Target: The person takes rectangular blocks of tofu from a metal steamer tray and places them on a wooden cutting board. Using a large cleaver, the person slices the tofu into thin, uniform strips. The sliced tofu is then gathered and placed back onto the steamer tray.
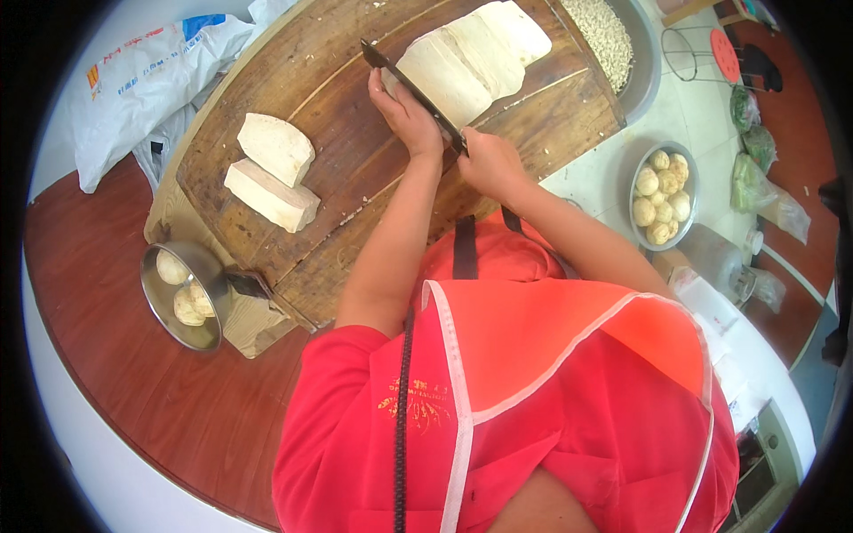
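Note:
My right hand [492, 163] grips the handle of a dark-bladed cleaver [426, 100]. The blade stands on edge against the left end of a large pale dough-like block [460, 63], which looks sliced into slabs lying side by side. On the blade's other side, my left hand [412, 123] rests with its fingers along the steel. A bit of pale material shows by those fingertips; whether the hand holds it is hidden. Two cut chunks, one rounded [276, 146] and one squared [272, 194], lie farther left on the worn wooden board [346, 160].
A metal bowl [220, 300] with pale round vegetables stands at the board's lower left. Right of the board are a basin [643, 60] of chopped pale bits and a bowl [695, 200] of round vegetables. A white plastic sack [153, 86] lies upper left; bagged greens [750, 180] sit far right.

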`<state>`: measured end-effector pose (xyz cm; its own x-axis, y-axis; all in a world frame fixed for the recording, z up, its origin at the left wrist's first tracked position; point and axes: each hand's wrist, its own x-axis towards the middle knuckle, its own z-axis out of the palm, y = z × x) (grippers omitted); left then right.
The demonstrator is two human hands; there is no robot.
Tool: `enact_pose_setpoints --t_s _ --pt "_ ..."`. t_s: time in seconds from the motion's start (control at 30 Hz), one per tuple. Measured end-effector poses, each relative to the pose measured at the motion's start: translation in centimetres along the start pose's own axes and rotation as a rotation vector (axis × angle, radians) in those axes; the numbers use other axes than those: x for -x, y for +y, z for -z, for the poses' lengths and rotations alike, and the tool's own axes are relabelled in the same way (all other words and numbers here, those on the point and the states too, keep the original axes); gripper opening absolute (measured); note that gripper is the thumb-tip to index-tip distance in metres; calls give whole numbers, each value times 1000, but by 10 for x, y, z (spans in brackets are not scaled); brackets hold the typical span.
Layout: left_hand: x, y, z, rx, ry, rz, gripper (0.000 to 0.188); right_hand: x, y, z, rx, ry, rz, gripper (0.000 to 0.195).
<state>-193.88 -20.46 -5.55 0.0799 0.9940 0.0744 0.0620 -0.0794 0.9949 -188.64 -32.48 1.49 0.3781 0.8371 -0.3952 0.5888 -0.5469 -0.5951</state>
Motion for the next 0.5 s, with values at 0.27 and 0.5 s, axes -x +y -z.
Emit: enact_pose_setpoints --t_s 0.27,0.5 --pt "-4 -2 4 31 -11 10 41 -22 41 33 -788 -279 -180 15" --pt "-7 7 13 218 -61 131 51 1 25 70 -980 -333 -215 14"
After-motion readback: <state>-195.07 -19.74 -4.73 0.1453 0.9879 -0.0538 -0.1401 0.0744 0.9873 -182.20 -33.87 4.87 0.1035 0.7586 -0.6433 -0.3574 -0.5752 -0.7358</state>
